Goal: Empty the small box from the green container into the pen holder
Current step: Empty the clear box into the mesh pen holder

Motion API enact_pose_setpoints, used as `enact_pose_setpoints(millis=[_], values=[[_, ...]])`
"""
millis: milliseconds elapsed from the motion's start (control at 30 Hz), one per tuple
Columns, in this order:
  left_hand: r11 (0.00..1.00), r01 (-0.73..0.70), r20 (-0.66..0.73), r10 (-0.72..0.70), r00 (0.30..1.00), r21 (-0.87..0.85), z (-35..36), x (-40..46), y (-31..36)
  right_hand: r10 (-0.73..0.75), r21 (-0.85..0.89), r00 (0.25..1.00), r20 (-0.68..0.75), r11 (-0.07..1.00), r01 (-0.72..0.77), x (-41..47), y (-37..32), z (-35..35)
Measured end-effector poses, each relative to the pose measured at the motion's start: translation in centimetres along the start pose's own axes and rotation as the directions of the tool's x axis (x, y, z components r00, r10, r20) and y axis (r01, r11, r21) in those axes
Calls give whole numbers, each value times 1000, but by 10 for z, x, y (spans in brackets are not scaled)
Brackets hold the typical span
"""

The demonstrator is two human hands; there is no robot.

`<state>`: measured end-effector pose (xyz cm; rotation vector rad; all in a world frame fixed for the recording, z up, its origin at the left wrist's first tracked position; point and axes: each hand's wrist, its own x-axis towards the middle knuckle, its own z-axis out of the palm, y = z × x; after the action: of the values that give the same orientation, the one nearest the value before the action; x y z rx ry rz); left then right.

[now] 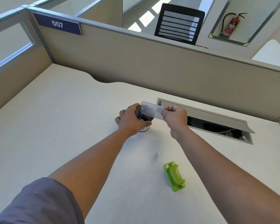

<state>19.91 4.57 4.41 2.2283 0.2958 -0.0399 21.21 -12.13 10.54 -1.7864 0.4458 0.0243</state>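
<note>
Two bare forearms, uncovered from elbow to wrist. Short slate-grey sleeve (39, 201) of soft, slightly creased fabric over the left upper arm only. Left hand (131, 120) and right hand (176, 118) bare, without rings, watch or gloves.

Beige cubicle partition (152, 62) behind a pale desk (55, 118); mesh chair (179, 24) beyond.

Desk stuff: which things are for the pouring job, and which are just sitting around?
For the job:
- small clear box, pinched in the right hand above the holder
- black mesh pen holder, steadied by the left hand
- green container, lying on the desk

Just around:
- open cable hatch
- black chair
- fire extinguisher
- 007 sign
</note>
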Motion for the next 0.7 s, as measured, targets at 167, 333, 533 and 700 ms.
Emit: enact_pose_setpoints(millis=[167, 333, 533, 700], values=[[1000, -3, 4, 3, 1000, 3, 0, 0, 0, 131, 104, 991, 32, 986, -134, -1, 3, -2], [1000, 4, 5, -4, 1000, 8, -1, 0, 1, 146, 108, 989, 38, 983, -149, 0, 8, 0], [1000, 5, -2, -5, 1000, 22, -3, -2, 3, 178, 126, 983, 46, 975, -182, -3, 20, -1], [997, -9, 26, 8, 1000, 73, -8, -3, 3, 205, 222, 976, 78, 951, -217, -9, 21, -5]])
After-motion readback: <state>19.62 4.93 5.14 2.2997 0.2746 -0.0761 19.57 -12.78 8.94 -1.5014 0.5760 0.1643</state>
